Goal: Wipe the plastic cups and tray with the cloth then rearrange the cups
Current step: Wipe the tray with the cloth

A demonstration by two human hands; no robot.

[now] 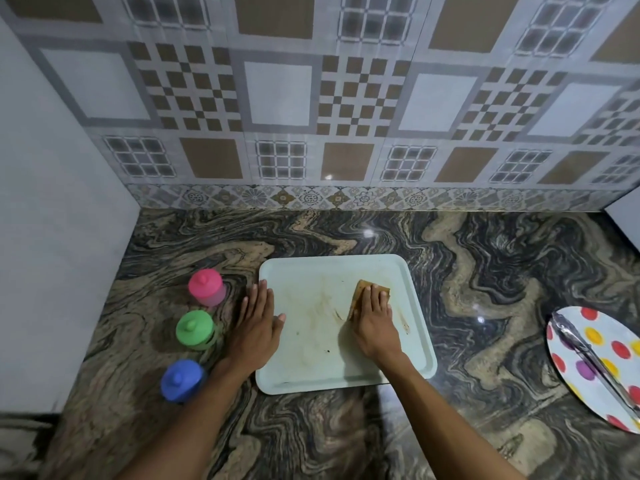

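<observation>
A pale green tray [412, 344] lies on the marbled counter, its floor smeared with brown streaks. My right hand [375, 323] presses flat on a folded brown cloth [362, 292] right of the tray's middle. My left hand [258, 323] lies flat across the tray's left rim, fingers spread, thumb on the tray floor. Left of the tray three lidded plastic cups stand in a line on the counter: a pink cup [207, 287] farthest, a green cup [194, 330] in the middle, a blue cup [181, 380] nearest.
At the right edge sits a white plate [588, 341] with coloured dots, with metal tongs [588, 358] lying across it. A tiled wall [311, 116] stands behind the counter and a plain wall [52, 220] closes the left side.
</observation>
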